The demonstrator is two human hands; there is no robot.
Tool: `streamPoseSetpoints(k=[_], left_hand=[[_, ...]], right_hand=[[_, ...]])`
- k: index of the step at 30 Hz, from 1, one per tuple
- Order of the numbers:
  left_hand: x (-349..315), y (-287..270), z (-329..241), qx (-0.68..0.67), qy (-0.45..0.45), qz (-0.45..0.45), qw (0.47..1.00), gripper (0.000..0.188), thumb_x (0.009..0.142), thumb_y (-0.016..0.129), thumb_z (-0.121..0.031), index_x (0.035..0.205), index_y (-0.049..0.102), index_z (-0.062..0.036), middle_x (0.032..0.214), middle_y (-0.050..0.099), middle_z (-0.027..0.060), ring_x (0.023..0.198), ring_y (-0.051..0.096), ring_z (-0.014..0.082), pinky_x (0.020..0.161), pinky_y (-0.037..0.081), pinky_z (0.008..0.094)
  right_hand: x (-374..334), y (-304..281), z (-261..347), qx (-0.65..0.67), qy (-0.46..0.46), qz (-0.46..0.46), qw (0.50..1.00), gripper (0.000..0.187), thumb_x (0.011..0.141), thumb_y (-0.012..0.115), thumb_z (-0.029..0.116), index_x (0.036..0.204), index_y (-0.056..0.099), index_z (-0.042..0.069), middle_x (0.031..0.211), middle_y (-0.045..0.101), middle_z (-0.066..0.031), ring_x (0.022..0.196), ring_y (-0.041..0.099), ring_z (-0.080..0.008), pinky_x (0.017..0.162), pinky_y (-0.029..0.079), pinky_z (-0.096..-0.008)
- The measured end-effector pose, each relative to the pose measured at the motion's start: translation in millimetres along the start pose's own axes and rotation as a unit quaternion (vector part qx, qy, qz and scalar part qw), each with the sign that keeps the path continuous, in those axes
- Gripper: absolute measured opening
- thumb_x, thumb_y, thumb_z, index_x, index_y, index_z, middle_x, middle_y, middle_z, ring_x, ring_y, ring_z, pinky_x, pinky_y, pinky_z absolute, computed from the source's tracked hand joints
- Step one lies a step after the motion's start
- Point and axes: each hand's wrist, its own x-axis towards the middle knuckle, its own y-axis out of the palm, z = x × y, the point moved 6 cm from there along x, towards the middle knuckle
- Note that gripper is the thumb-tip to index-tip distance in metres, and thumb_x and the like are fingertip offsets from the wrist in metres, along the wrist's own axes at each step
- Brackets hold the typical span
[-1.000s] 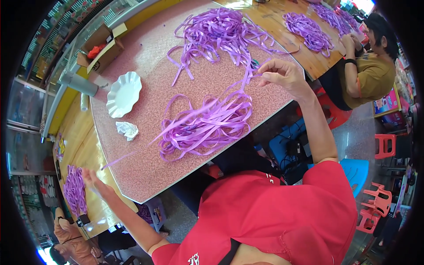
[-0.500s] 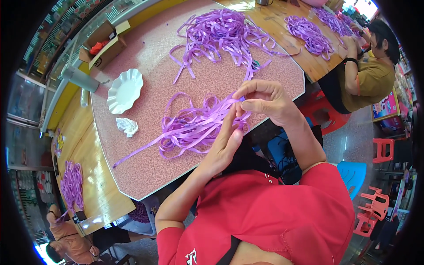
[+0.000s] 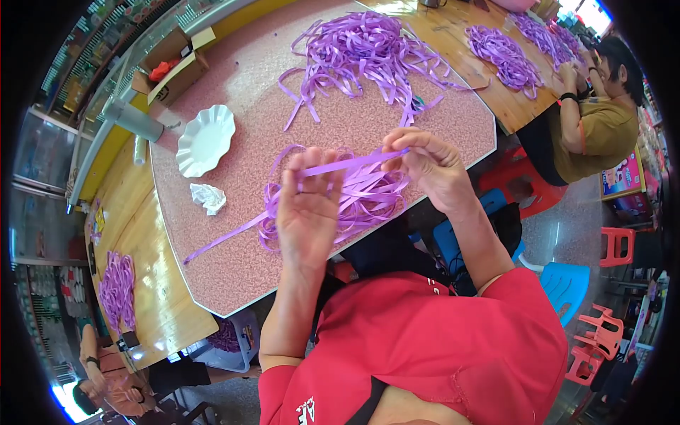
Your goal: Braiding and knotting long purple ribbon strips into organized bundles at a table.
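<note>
Your two hands are raised over the near edge of the pink desk [image 3: 241,92]. Your right hand [image 3: 433,170] is closed, its thumb and fingertips pinched on one end of a single purple ribbon [image 3: 358,163], which stretches in the air to your left hand [image 3: 309,212]. That one is open, palm upward, its straight fingers a little apart and the ribbon running across them; you cannot tell here whether they grip it. Just below both hands lies one loose ribbon pile [image 3: 379,198], its strands too tangled to count, with one strand [image 3: 223,242] trailing out to the left. Beyond your left hand sit one crumpled white tissue [image 3: 208,198] and, near it, one white scalloped plate [image 3: 207,142]. Across the desk there is one bigger ribbon heap [image 3: 361,53], and toward the far left one grey cylinder [image 3: 134,120] and one cardboard box [image 3: 180,83] with something red in it. Past your desk, one ribbon bundle [image 3: 117,290] lies on the left wooden desk [image 3: 159,304], and at least two lie on the right wooden desk [image 3: 453,35]. Two co-workers sit apart from you, one to each side.
</note>
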Motion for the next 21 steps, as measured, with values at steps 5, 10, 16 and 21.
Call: streamPoseSetpoints(k=[5, 10, 16, 21], left_hand=[[-6, -40, -78, -0.009, 0.082, -0.003, 0.997, 0.034, 0.106, 0.046, -0.026, 0.133, 0.058, -0.0086, 0.14, 0.058, 0.0094, 0.138, 0.046, 0.0287, 0.116, 0.037, 0.0462], [-35, -76, -154, 0.076, 0.209, -0.117, 0.968, 0.039, 0.107, 0.045, -0.028, 0.135, 0.055, -0.0033, 0.141, 0.057, 0.0111, 0.137, 0.047, 0.0285, 0.116, 0.038, 0.0458], [-66, -92, -196, 0.192, 0.305, -0.246, 0.9, 0.041, 0.108, 0.042, -0.03, 0.135, 0.052, -0.0011, 0.136, 0.06, 0.0146, 0.129, 0.055, 0.0293, 0.11, 0.043, 0.0445], [-63, -58, -165, 0.415, 0.295, -0.215, 0.834, 0.035, 0.106, 0.048, -0.024, 0.126, 0.059, 0.003, 0.116, 0.069, 0.0153, 0.111, 0.066, 0.0263, 0.102, 0.049, 0.0387]], right_hand=[[3, -49, 4, 0.119, -0.084, -0.033, 0.989, 0.026, 0.102, 0.053, 0.014, 0.124, 0.065, 0.007, 0.132, 0.059, -0.0179, 0.125, 0.057, -0.0326, 0.107, 0.044, -0.0502], [-5, -140, 25, 0.237, -0.101, -0.092, 0.962, 0.029, 0.102, 0.052, 0.012, 0.13, 0.059, 0.006, 0.139, 0.056, -0.0158, 0.134, 0.05, -0.0319, 0.112, 0.04, -0.0537], [-12, -212, 35, 0.287, -0.083, -0.218, 0.929, 0.033, 0.103, 0.047, 0.004, 0.134, 0.053, -0.004, 0.138, 0.057, -0.0168, 0.134, 0.049, -0.0274, 0.119, 0.033, -0.05], [-7, -195, 43, 0.225, -0.096, -0.117, 0.963, 0.036, 0.103, 0.047, 0.004, 0.137, 0.049, -0.006, 0.108, 0.064, -0.0111, 0.086, 0.058, -0.0168, 0.081, 0.048, -0.0285]])
